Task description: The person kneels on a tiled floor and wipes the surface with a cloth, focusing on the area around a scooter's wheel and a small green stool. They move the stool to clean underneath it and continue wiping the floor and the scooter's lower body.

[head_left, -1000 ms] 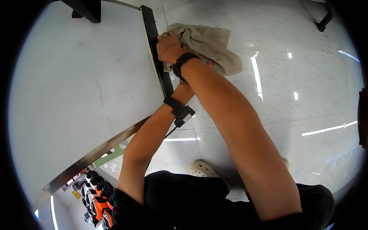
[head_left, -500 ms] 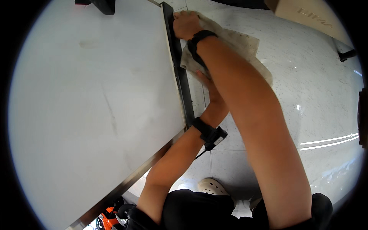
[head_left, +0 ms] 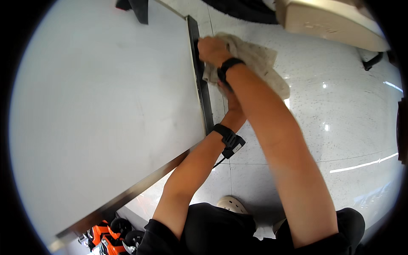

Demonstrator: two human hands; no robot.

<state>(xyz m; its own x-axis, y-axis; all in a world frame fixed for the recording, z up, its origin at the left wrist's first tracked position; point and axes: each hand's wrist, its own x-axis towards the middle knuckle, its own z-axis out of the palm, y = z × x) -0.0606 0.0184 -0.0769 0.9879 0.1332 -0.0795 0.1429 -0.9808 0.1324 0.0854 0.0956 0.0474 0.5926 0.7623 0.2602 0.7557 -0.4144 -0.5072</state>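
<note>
Right hand (head_left: 212, 50) closed on a beige cloth (head_left: 255, 61), pressed against the dark edge strip (head_left: 199, 80) of a white table (head_left: 106, 110). Gripped at the cloth's left end, right at the strip; rest of the cloth hung loose to the right, over the floor (head_left: 331, 127), crumpled and trailing down past the wrist. Black band (head_left: 228, 68) on that wrist, just below the fist.

Left hand (head_left: 231, 100) reached up beneath the right forearm, close beside the same strip — mostly hidden by the arm and cloth above it, so grip not possible to tell. Black strap with a small box (head_left: 229, 138) on the left wrist, thin cord dangling from it.

Table top pale and plain, seen steeply from above, with a metal rim (head_left: 140, 187) along the near side. Dark stand (head_left: 134, 6) at the far end of the table. Pale speckled floor, glossy, with bright light streaks. Cream-coloured bulky object (head_left: 331, 21) top right — kind not clear. Light shoe (head_left: 231, 205) on the floor below, dark clothing (head_left: 221, 233) at the bottom edge. Orange-and-black items (head_left: 104, 238) under the table, bottom left, too small to identify.
</note>
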